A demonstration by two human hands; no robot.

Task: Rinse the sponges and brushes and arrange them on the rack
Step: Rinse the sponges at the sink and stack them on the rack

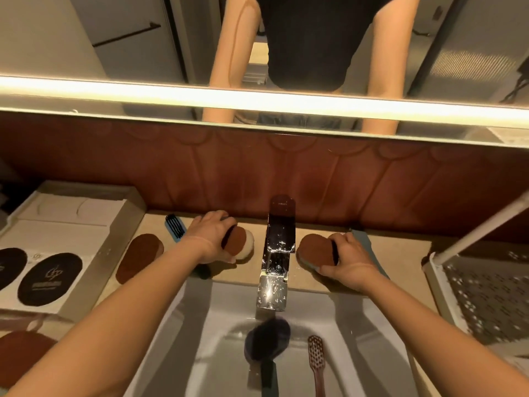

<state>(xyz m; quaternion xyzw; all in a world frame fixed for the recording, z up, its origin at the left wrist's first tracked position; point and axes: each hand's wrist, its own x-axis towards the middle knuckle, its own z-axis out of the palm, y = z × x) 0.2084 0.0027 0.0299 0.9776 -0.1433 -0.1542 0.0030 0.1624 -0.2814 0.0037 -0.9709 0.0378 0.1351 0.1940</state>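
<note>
My left hand (210, 234) grips a brown oval sponge with a pale fluffy underside (239, 244) on the counter left of the faucet (279, 247). On the right of the faucet, my right hand (347, 263) holds a second brown sponge (313, 249). Another brown oval sponge (138, 257) lies flat on the counter at the left, beside a blue comb-like brush (175, 228). In the white sink (357, 339) lie a dark round brush with a handle (267, 342) and a brown slotted brush (315, 356). A white perforated rack (486, 299) stands at the right.
An open box (71, 224) with dark oval pads (50, 277) sits on the left counter. One more brown pad (23, 356) lies at the lower left. A blue strip (369, 250) lies behind my right hand. A mirror with a light bar (257, 101) hangs above.
</note>
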